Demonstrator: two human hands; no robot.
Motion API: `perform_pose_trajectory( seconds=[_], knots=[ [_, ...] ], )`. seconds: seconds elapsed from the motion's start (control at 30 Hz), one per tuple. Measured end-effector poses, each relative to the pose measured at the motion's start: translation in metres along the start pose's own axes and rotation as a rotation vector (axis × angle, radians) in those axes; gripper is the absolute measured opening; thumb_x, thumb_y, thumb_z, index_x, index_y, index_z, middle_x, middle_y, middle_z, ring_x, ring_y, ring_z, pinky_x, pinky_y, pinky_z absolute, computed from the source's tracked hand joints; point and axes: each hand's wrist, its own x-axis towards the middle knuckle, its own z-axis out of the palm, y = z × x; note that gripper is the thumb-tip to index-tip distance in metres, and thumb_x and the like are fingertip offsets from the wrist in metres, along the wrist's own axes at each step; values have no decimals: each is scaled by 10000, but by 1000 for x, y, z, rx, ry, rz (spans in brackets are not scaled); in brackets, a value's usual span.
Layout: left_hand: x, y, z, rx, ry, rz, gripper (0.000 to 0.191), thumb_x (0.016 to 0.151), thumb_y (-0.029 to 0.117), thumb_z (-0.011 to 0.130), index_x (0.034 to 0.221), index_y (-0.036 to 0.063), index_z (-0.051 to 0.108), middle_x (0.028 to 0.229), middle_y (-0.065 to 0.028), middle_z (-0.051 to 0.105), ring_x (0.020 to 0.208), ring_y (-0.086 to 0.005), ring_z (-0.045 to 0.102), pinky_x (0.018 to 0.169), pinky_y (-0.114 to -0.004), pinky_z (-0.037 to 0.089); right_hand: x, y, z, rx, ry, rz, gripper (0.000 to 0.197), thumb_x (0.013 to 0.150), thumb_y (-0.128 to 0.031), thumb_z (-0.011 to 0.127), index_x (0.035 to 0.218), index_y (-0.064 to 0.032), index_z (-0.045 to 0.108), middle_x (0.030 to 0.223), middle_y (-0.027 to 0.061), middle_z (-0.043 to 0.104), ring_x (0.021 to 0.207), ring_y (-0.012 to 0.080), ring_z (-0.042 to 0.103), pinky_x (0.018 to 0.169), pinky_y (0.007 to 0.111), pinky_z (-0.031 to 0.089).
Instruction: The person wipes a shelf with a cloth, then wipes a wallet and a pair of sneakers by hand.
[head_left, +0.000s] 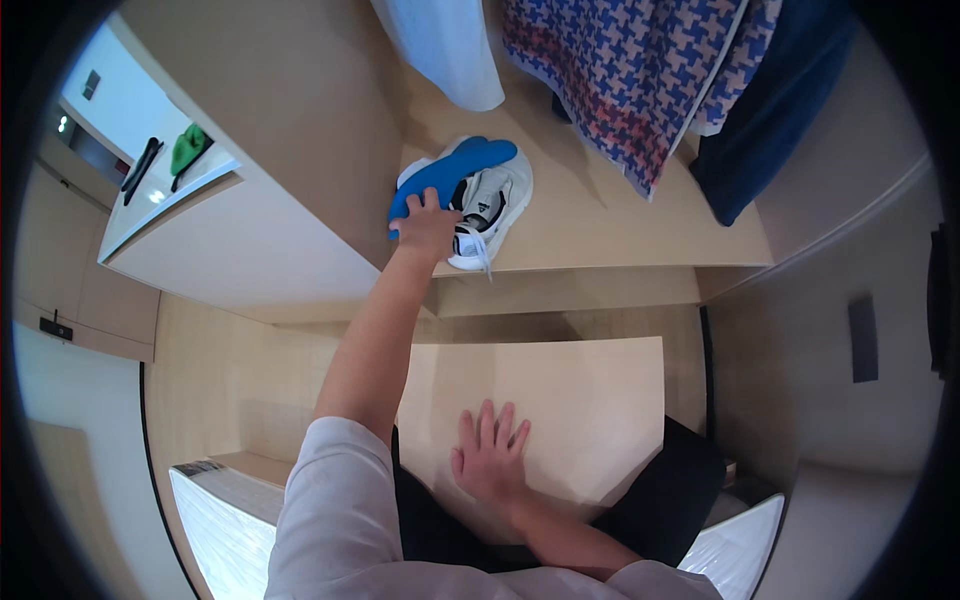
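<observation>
My left hand (429, 227) reaches to the front left of a wardrobe shelf, its fingers spread over blue shoe insoles (457, 169). The insoles appear to be two, overlapping, and lie across white sneakers (487, 206) with dark trim. A white lace hangs from a sneaker's toe over the shelf edge. The thumb of this hand is beside the sneaker's opening; whether it touches the shoe I cannot tell. My right hand (491, 459) rests palm down, fingers apart, on a pale wooden board (585, 405) in front of my body. Part of the other sneaker is hidden.
Above the shelf (570, 232) hang a white garment (450, 52), a houndstooth-patterned garment (622, 82) and dark blue trousers (780, 127). A side counter (169, 191) at left holds a green cloth item (187, 148) and a black object (142, 169). Plastic-wrapped panels (225, 525) stand at lower left.
</observation>
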Motion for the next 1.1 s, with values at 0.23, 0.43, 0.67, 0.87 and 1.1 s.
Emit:
perform_pose_trajectory(
  seconds=[0.23,0.43,0.67,0.87,1.1],
  knots=[
    [-11,-10,22,-108,331,173,270,878,115,654,1088,231,779,1290,-114,473,1290,-352,434,936,-574,513,3,4,-11,-44,-49,-2,646,885,-400,602,1448,-92,525,1544,274,396,1419,570,316,1076,780,235],
    [-105,23,21,-131,373,216,286,807,46,680,1034,185,783,1206,-112,503,1184,-333,526,911,-472,552,-18,7,-5,-67,64,-15,671,873,-403,606,1466,-101,513,1571,261,370,1436,545,311,1111,769,209],
    [-296,66,29,-443,419,164,397,697,-41,701,1045,123,800,1158,-142,543,1128,-368,555,909,-463,557,-38,33,24,55,78,-9,615,890,-363,599,1440,-94,534,1562,234,405,1502,468,244,1194,701,135],
    [-467,110,102,-264,607,152,175,732,100,722,893,137,781,1091,-126,529,1056,-348,557,762,-456,554,-186,55,-33,366,-119,-247,193,789,-204,641,897,-72,731,1114,221,686,1056,419,617,969,519,480],
    [-517,151,130,-266,638,162,257,756,143,693,1002,155,764,1032,-119,524,952,-332,560,720,-463,512,-217,104,-67,517,-298,103,224,844,-216,632,837,-35,763,801,195,721,752,369,708,710,456,547]
  ],
)
